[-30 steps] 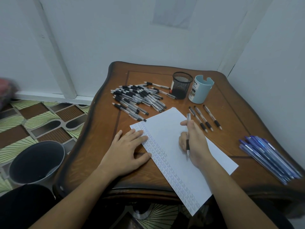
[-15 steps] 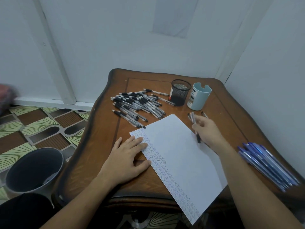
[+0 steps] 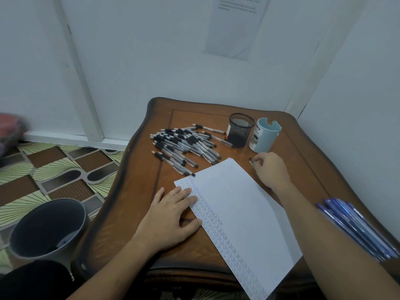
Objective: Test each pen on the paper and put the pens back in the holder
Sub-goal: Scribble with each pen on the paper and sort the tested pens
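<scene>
Where the floor shows at your far left, a dark bin (image 3: 46,226) stands beside the wooden table (image 3: 138,191). Your left hand (image 3: 171,215) lies flat with its fingers straight and slightly spread. It holds nothing, and its fingertips press on the left edge of the paper (image 3: 238,208), where a band of small pen marks runs along that edge. Beyond that hand a heap of black-gripped pens (image 3: 184,146) lies on the wood, the nearest one just beside the paper's far edge. To the right of the heap the black mesh holder (image 3: 240,131) stands upright, with the pale blue holder (image 3: 265,135) just beside it. Your right hand (image 3: 270,169) rests on the table in front of the blue holder, past the paper's far corner, fingers curled down. A dark pen end (image 3: 250,159) pokes out at its fingertips, but I cannot tell whether you are pinching it. At the table's right edge, well apart from that hand, lies a bundle of blue pens (image 3: 355,228).
</scene>
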